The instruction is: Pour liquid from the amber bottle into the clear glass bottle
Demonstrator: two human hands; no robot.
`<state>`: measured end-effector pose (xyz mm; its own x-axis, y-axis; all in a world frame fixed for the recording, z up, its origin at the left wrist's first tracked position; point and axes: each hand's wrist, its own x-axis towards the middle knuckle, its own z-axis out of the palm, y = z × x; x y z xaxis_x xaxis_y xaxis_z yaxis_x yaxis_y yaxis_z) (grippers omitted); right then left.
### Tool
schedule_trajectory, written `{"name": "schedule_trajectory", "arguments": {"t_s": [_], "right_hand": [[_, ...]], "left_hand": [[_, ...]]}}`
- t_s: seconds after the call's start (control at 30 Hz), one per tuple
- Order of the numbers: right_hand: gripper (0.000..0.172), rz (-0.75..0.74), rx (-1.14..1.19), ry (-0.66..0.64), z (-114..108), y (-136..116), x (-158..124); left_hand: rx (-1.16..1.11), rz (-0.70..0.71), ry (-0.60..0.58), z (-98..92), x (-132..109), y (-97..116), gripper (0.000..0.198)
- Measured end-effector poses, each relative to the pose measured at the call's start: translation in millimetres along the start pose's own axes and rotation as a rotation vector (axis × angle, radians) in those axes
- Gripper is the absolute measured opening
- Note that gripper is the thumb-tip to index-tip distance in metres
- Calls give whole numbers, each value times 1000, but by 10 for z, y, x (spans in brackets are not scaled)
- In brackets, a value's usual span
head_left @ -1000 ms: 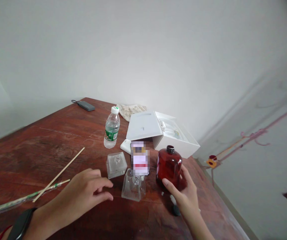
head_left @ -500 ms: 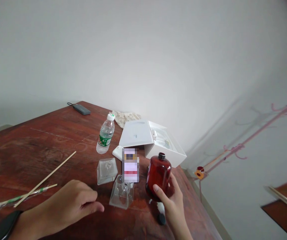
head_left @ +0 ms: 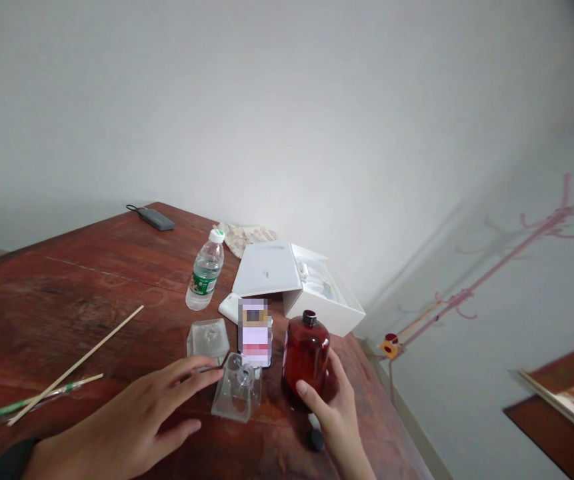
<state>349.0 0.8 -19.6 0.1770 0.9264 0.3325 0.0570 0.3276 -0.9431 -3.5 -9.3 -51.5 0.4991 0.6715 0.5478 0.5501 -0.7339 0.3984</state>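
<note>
Across the red-brown table point(head_left: 111, 280), an open bottle among close neighbours

The chief trouble is likely to be crowding at the table's near end. Behind the work stands a white box point(head_left: 327, 313), its lid folded out leftward; a bump against its near wall could shove it backwards.

Just in front of the box is the amber bottle point(head_left: 307, 353), its neck uncapped. The right hand point(head_left: 337, 393) is wrapped around its lower part, thumb across the near side. Whether the base touches the table I cannot tell (nor what, if anything, is inside). The smooth wall and low hold could let it slip or tip, and any contents would spill from that open mouth.

The left hand point(head_left: 151, 400) is empty, fingers loosely spread. The water bottle point(head_left: 204, 277), capped and well beyond the fingertips, looks at little risk.

The nearer clear plastic piece point(head_left: 234, 397) sits right at the left fingertips, contact unclear; a careless nudge could push it into the farther clear plastic piece point(head_left: 207, 337) or the phone point(head_left: 255, 333), which would also suffer from a spill.

Smallest, a dark cap point(head_left: 316, 439) lies beside the right wrist, where a sweep of the forearm could send it rolling.
</note>
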Motion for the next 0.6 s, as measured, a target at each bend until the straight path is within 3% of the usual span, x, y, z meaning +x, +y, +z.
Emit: {"name": "schedule_trajectory", "arguments": {"t_s": [0.33, 0.47, 0.6], "right_hand": [[80, 7, 35, -131, -56, -96, -18], [85, 121, 173, -171, -66, -70, -26], [83, 254, 379, -220, 68, -59, -91]], "left_hand": [[-34, -24, -193, 99, -97, 134, 111], [-35, -37, -211, 86, -102, 154, 109], [-60, -47, -191, 60, -81, 173, 101]]}}
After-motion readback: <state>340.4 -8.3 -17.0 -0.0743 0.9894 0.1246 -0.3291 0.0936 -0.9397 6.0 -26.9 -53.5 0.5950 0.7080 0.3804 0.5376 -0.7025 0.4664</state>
